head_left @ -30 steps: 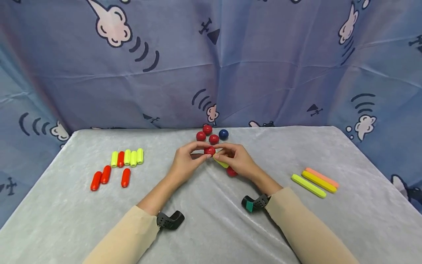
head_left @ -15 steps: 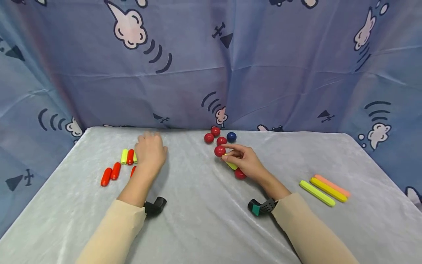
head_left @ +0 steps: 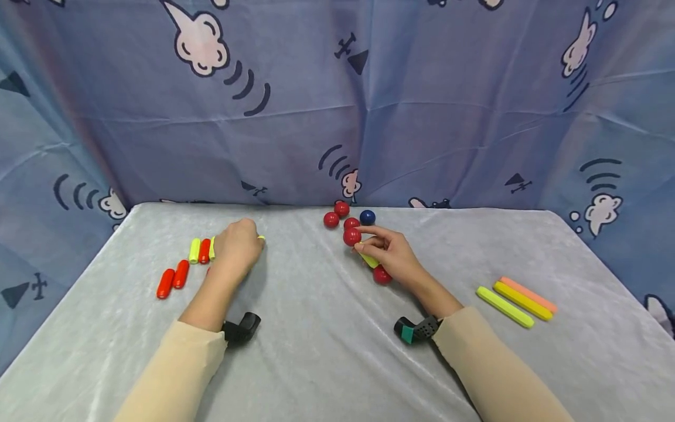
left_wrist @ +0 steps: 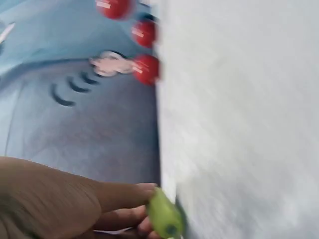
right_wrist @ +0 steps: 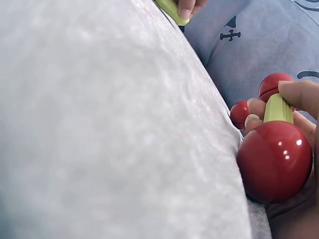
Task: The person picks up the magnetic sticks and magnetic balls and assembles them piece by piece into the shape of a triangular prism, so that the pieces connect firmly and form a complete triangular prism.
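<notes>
In the head view I see the left hand above the left part of the grey-white cloth, and it is grasping a short yellow-green tube; the left wrist view shows the thumb and the fingers pinching it, but I cannot tell if it touches the cloth. The right hand is near the middle, and its thumb and fingers grip a yellow-green rod. This rod lies slantwise between a near red ball, which touches its end, and an upper red ball beside the fingertips. Just behind, I find three more red balls and one dark blue ball. Beside the left hand there stand in a row a yellow-green piece, a red piece and another light piece, partly covered by the hand. Closer to the person are two red cylinders, side by side. On the right, well apart from the hands, lie three longer sticks, which are lime, yellow and peach. A patterned blue curtain hangs behind the table.
</notes>
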Motion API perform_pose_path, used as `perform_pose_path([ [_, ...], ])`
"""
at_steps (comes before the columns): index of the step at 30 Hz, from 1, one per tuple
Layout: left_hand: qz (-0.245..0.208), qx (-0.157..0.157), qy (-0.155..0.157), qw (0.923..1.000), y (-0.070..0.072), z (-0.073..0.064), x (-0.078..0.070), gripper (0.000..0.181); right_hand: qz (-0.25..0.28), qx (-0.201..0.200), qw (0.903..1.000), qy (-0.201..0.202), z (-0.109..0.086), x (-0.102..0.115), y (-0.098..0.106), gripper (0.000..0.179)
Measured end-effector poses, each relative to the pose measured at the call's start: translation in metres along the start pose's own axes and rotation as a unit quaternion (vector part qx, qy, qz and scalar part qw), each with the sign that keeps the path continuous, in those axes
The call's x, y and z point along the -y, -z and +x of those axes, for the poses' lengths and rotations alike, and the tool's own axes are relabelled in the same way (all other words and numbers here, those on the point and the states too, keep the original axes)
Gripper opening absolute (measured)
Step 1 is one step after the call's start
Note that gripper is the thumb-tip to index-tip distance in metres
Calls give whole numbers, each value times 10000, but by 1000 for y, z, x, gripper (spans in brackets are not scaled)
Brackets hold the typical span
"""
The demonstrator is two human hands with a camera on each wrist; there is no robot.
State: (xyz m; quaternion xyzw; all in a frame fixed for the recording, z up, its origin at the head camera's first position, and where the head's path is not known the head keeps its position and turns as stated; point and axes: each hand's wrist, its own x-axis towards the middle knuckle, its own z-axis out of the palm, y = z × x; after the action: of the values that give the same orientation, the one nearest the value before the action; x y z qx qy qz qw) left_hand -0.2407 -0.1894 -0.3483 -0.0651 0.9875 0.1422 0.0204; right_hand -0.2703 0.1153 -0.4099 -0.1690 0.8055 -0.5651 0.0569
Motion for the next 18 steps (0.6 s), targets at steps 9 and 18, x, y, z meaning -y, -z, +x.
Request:
perform_pose_path([
  [9,-3138,1139,-714,9399,-21,5,-29,31,-8,-30,10000,35,-1,2,-2,38],
  [18,-4046,1463,-1253,8940,-58,-4,-63,30,-26,88,9999,107,-3,2,-1,39],
])
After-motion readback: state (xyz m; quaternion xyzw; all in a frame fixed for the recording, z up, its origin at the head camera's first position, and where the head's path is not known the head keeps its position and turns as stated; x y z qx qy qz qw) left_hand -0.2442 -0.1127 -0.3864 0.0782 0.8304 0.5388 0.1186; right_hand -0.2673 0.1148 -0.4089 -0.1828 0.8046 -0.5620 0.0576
